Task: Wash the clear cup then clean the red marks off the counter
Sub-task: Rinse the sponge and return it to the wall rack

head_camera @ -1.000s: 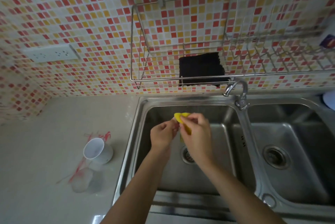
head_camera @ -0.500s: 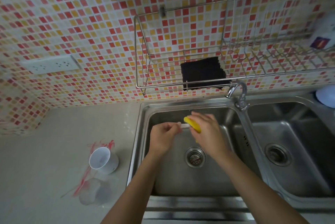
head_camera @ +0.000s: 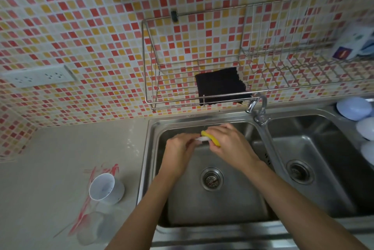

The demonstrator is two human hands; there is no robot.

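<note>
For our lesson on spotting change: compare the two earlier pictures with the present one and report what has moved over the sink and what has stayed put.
The yellow sponge, upright between both hands earlier, now lies tilted in the right hand. The left hand still pinches something white against it, over the left sink basin. The white cup, clear cup and red marks on the counter stayed as they were.
</note>
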